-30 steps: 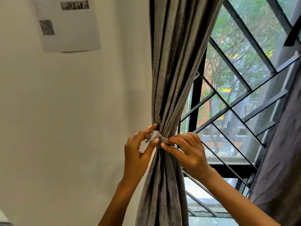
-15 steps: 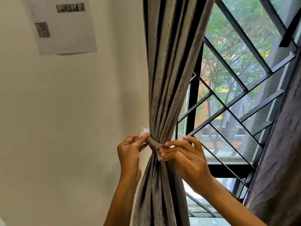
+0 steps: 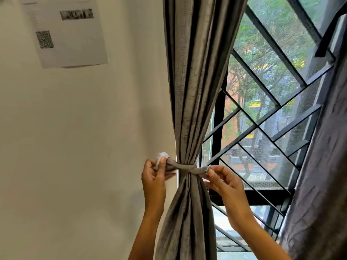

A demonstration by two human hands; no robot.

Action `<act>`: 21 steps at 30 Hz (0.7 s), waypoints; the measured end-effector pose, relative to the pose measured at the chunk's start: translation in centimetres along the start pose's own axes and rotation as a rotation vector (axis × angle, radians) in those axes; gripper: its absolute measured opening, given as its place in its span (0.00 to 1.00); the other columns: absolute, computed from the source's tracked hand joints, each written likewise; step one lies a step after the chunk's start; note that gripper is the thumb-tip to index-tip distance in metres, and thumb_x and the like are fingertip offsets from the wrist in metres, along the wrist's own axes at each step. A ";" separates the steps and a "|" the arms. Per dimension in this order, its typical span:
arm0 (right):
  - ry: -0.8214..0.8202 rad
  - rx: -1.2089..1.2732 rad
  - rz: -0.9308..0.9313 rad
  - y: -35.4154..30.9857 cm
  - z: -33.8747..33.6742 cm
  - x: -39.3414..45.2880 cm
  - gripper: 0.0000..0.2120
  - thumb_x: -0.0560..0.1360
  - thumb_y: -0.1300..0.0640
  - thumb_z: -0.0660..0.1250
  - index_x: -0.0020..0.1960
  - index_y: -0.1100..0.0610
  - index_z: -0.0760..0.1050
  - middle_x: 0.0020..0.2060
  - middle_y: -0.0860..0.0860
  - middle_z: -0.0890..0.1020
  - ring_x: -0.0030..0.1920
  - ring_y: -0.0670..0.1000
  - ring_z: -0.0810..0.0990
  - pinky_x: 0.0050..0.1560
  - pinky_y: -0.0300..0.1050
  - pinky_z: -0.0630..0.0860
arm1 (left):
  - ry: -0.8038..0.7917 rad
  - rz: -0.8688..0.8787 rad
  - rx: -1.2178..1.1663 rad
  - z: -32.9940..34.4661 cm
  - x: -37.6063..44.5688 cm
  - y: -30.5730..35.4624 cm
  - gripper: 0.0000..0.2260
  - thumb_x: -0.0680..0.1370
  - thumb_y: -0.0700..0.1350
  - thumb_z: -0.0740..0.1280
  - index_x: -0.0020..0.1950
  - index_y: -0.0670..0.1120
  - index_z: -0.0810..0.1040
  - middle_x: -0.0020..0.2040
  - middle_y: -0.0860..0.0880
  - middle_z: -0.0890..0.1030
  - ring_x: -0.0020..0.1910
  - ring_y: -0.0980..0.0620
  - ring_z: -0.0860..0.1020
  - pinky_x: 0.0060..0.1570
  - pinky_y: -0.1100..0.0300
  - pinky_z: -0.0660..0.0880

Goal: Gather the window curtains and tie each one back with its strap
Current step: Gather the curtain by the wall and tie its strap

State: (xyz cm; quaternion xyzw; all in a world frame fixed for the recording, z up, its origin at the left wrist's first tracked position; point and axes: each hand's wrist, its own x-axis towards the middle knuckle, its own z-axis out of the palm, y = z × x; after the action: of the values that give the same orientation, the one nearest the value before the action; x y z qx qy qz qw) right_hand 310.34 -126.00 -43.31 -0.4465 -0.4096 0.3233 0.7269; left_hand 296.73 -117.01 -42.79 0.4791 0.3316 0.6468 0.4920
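A grey pleated curtain (image 3: 195, 81) hangs at the left edge of the window, gathered into a narrow bundle at waist height. A strap of the same grey cloth (image 3: 185, 167) crosses the front of the bundle, pulled out to both sides. My left hand (image 3: 154, 177) pinches the strap's left end, which carries a white fluffy patch. My right hand (image 3: 223, 182) pinches the strap's right end between thumb and fingers. A second, darker curtain (image 3: 323, 184) hangs at the right edge, with no strap visible on it.
Behind the curtain is a window with a black diagonal metal grille (image 3: 277, 109) and trees outside. A cream wall (image 3: 84, 147) fills the left side, with a printed sheet (image 3: 65, 32) bearing a square code stuck high on it.
My hands, close together at the front of the bundle a second ago, have moved apart, drawing the strap's two ends out to the left and right.
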 end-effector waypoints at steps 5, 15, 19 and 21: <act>0.100 -0.375 -0.253 0.7 -0.1 1.2 0.11 0.78 0.44 0.59 0.48 0.48 0.77 0.40 0.55 0.82 0.42 0.58 0.81 0.45 0.58 0.78 | -0.182 0.121 0.067 0.5 -1.2 0.5 0.11 0.70 0.42 0.73 0.45 0.40 0.74 0.43 0.43 0.83 0.43 0.49 0.83 0.40 0.61 0.80; 0.047 -0.458 -0.423 1.3 -1.5 3.1 0.05 0.67 0.58 0.74 0.43 0.52 0.83 0.39 0.50 0.82 0.40 0.49 0.82 0.40 0.49 0.81 | -0.165 0.241 0.222 1.5 -1.2 -0.4 0.14 0.70 0.39 0.74 0.30 0.48 0.71 0.25 0.56 0.71 0.27 0.61 0.68 0.29 0.71 0.66; 0.012 -0.524 -0.471 1.7 -1.5 3.6 0.04 0.68 0.58 0.74 0.42 0.51 0.83 0.38 0.48 0.82 0.40 0.47 0.82 0.41 0.49 0.80 | -0.089 0.055 0.047 1.8 -0.4 -1.3 0.10 0.72 0.40 0.71 0.38 0.35 0.74 0.32 0.48 0.76 0.32 0.52 0.77 0.36 0.61 0.79; -0.004 -0.549 -0.474 1.8 -1.8 3.8 0.04 0.68 0.61 0.74 0.42 0.55 0.83 0.38 0.48 0.83 0.40 0.47 0.82 0.41 0.50 0.80 | -0.093 -0.061 -0.070 1.9 -0.2 -1.4 0.04 0.74 0.36 0.69 0.41 0.36 0.77 0.36 0.45 0.81 0.36 0.52 0.82 0.38 0.63 0.80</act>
State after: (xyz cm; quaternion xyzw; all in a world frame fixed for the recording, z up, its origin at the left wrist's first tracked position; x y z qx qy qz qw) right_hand 313.48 -122.80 -44.28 -0.5169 -0.5747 0.0249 0.6339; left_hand 298.97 -116.86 -43.52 0.4810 0.2999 0.6196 0.5429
